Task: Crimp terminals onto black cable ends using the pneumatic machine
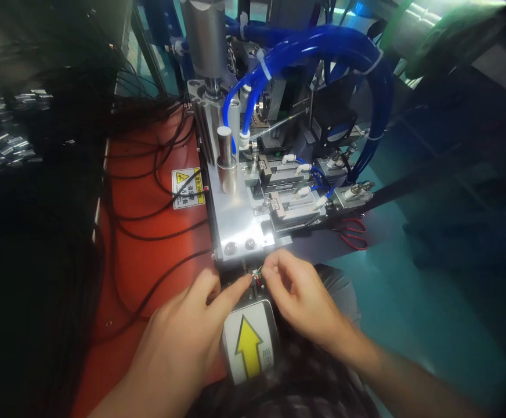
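Note:
A tiny part with red, green and whitish bits [257, 276], perhaps thin wires, sits at the front edge of the metal fixture [235, 223]. My left hand [187, 316] reaches in from the left; one digit is stretched out with its tip at that part, and a gap shows between it and the bent finger behind. Thumb and finger of my right hand [299, 290] are pinched together at the part's right side, on what looks like a thin wire [259, 270]. Just below lies a white block with a yellow arrow [248, 342].
Steel cylinders [226, 159] rise behind the fixture. Blue air hoses [322, 43] arch over small pneumatic slides [296, 203]. Red-handled scissors [354, 233] lie to the right. Black cables [157, 235] cross the orange surface [166, 290] on the left, near a warning label [187, 188].

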`<state>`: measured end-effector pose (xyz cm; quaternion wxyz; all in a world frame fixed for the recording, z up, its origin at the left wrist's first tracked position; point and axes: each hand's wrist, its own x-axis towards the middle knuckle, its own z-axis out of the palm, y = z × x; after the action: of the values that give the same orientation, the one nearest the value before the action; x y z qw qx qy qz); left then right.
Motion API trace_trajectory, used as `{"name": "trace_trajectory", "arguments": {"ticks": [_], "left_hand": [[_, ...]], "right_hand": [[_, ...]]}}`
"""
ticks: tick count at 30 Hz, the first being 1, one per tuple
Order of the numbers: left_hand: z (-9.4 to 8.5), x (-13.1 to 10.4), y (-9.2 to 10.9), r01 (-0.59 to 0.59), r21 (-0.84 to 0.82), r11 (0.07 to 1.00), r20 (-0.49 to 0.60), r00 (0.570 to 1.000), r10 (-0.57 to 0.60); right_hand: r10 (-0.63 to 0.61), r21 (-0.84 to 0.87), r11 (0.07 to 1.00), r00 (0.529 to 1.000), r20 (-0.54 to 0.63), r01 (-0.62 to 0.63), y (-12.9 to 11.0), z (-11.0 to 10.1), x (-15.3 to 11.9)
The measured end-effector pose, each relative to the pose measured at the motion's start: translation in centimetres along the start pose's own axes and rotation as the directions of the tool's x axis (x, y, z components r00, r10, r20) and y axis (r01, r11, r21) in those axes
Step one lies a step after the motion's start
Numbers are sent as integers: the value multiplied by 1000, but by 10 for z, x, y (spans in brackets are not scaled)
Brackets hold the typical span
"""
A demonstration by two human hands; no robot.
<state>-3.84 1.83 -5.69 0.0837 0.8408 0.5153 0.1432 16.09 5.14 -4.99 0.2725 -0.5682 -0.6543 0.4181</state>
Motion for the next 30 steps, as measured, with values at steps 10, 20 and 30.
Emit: {"name": "trace_trajectory", "arguments": {"ticks": [10, 20, 30], "left_hand": [[-11, 3, 3, 25, -32, 999, 103, 994, -22], [-12, 2, 4, 63, -79, 995, 131, 990, -53], [-12, 3, 5, 74, -88, 993, 114, 991, -63]], "right_hand": [[205, 435, 866, 968, 143, -247, 11, -2, -6], [276, 513, 799, 950, 149, -313, 2, 4, -5], [227, 518, 819, 968, 104, -247, -1, 5, -5]]}}
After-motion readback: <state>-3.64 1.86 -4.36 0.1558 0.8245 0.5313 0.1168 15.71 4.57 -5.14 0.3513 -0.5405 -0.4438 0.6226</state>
